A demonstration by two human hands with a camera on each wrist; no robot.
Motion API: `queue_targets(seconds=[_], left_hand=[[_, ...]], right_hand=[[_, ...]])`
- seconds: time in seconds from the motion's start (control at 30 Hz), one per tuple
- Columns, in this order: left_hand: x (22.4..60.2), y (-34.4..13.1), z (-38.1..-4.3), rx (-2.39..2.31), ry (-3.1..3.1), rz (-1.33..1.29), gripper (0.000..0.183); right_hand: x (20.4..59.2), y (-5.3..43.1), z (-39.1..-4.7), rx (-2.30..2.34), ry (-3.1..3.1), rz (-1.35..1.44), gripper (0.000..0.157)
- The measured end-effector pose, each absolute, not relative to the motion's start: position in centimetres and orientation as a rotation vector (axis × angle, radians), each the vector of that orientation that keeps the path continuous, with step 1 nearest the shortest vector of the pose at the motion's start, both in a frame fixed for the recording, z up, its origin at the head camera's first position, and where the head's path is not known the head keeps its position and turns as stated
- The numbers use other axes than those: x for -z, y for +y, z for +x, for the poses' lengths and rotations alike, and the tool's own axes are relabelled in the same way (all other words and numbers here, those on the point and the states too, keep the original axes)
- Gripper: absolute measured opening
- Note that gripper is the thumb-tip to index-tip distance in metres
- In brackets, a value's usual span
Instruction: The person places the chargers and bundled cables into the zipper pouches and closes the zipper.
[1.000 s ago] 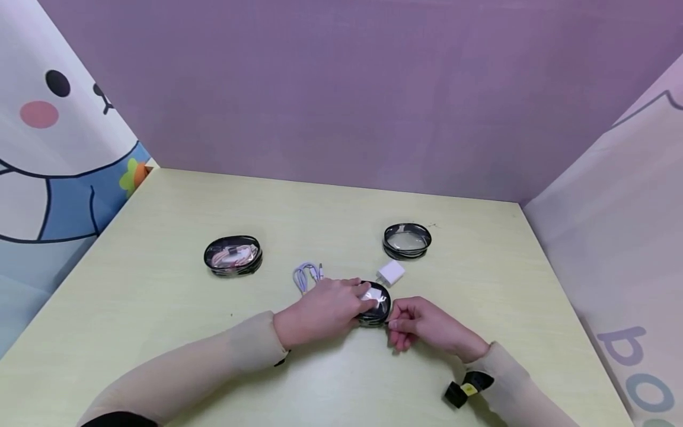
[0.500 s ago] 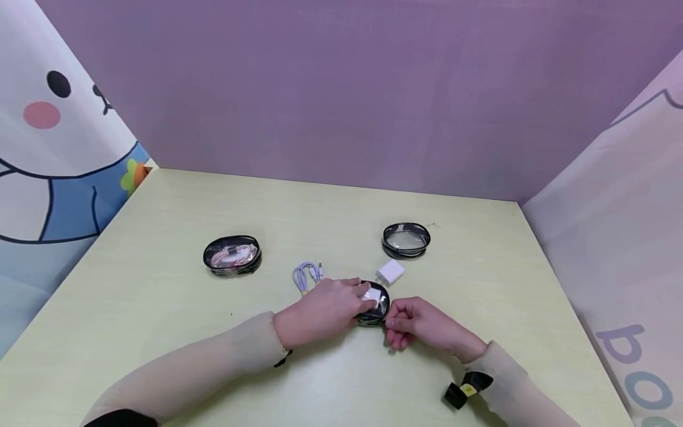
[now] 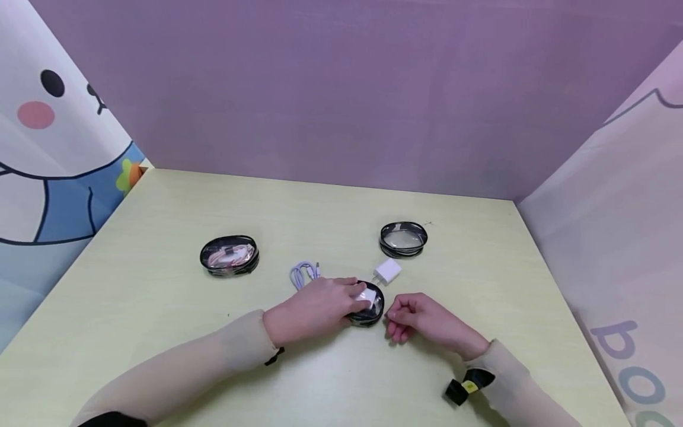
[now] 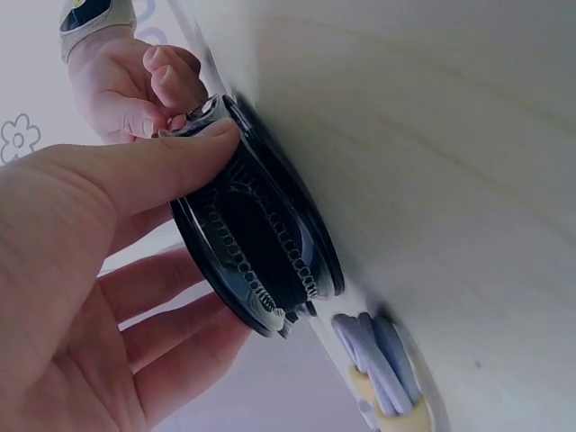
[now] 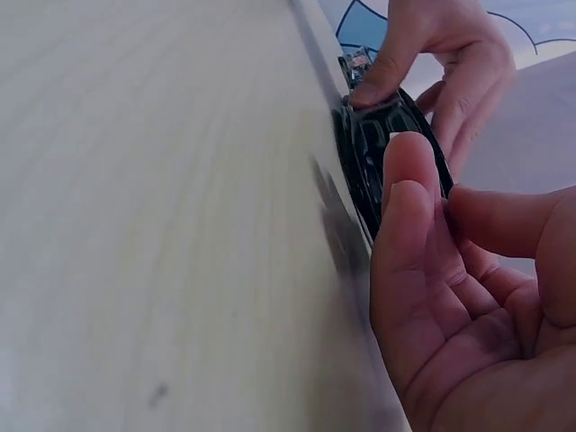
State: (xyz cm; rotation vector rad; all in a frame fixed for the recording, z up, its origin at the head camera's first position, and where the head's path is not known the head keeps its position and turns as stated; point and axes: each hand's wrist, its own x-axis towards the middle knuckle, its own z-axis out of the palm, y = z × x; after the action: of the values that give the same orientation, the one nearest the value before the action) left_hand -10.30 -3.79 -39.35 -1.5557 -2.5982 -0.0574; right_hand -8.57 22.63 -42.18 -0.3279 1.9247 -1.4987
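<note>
My left hand (image 3: 315, 305) grips a small black oval zip case (image 3: 374, 304) with a clear top and a white item inside, low over the table. In the left wrist view, its thumb presses one side of the case (image 4: 261, 234) while the other fingers lie behind it. My right hand (image 3: 421, 320) is at the case's right end, fingers curled, thumb against the index finger. In the right wrist view those fingers (image 5: 409, 216) overlap the case's edge and pinch at its zipper pull, mostly hidden by the fingertips.
A white charger plug (image 3: 388, 270) lies just behind the case, and a coiled lilac cable (image 3: 303, 274) lies behind my left hand. Another zip case (image 3: 229, 256), with a pinkish cable inside, is at left. A third case (image 3: 403, 254) stands farther back, to the right.
The case and my left hand have shifted slightly left, and a narrow gap now shows between the case and my right fingertips. The head view has turned a little.
</note>
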Motion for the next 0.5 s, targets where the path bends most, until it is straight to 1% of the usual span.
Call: queue_targets(seconds=[0.27,0.5], left_hand=[[39.1,-5.6,-10.4,0.131,-2.579,-1.643,0.039],[39.1,-7.1,-10.2,0.106,-2.552,-1.700,0.040]], right_hand=[[42.0,22.9,-8.9,1.508,1.960,-0.330,0.023],[41.7,23.1,-9.1,1.503,2.043,-0.326,0.023]])
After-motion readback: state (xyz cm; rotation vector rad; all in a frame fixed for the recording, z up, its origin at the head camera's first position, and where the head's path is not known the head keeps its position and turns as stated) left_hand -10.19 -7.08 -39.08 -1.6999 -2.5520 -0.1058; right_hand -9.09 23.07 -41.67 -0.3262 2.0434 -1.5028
